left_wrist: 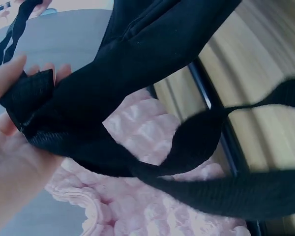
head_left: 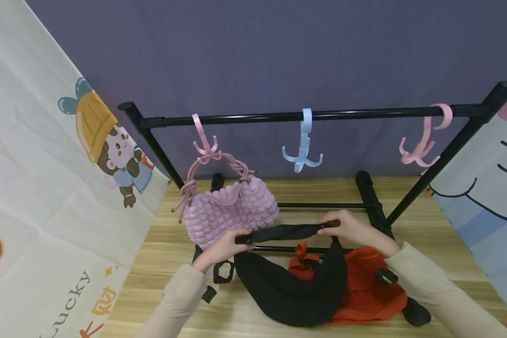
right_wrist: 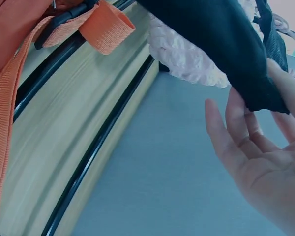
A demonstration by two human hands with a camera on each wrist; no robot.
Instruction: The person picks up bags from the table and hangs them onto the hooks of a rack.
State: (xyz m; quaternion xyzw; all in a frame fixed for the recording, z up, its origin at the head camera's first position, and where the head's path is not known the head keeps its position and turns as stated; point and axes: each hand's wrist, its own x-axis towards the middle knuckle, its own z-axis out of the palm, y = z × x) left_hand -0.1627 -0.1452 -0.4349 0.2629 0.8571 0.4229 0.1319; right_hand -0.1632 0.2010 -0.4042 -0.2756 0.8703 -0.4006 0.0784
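A black crescent-shaped shoulder bag [head_left: 293,300] hangs below both hands, its strap [head_left: 285,232] stretched between them. My left hand [head_left: 226,249] pinches the bag's left end, where the black fabric [left_wrist: 83,93] lies between thumb and fingers. On the other side my right hand [head_left: 346,225] pinches the right end, its thumb and fingertips around the dark cloth [right_wrist: 263,91]. A loose webbing strap [left_wrist: 236,191] dangles below in the left wrist view. Close to the left hand, a pink puffy handbag [head_left: 232,209] hangs by its braided handle from a pink hook [head_left: 204,141].
A black rack bar [head_left: 253,118] also carries a blue hook [head_left: 303,145] in the middle and another pink hook [head_left: 422,141] at right. An orange bag [head_left: 367,291] lies behind the black one, on the rack's base over the wooden tabletop [head_left: 143,272].
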